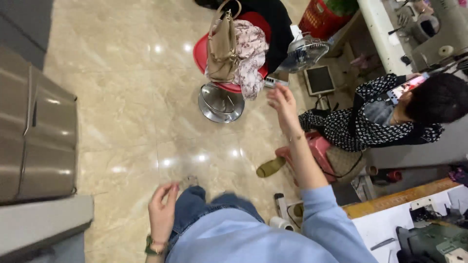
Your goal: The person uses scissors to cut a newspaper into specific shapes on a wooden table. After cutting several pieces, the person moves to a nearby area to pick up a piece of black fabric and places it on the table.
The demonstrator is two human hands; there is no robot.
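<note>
Two bare hands are in view. The right hand point(282, 100) is raised at centre frame, arm extended toward the upper part of the picture, fingers loosely bunched; whether they pinch anything cannot be told. Just beside its fingertips lies a small pale flat object point(274, 82), blurred, its long axis roughly horizontal, pointing left toward the red stool point(201, 51). The stool carries a tan handbag point(222, 46), upright, and a floral cloth point(251, 53). The left hand point(162, 212) hangs at lower centre beside the jeans point(195, 207), fingers relaxed, slightly curled, holding nothing. A seated person point(390, 117) occupies the right of the frame.
</note>
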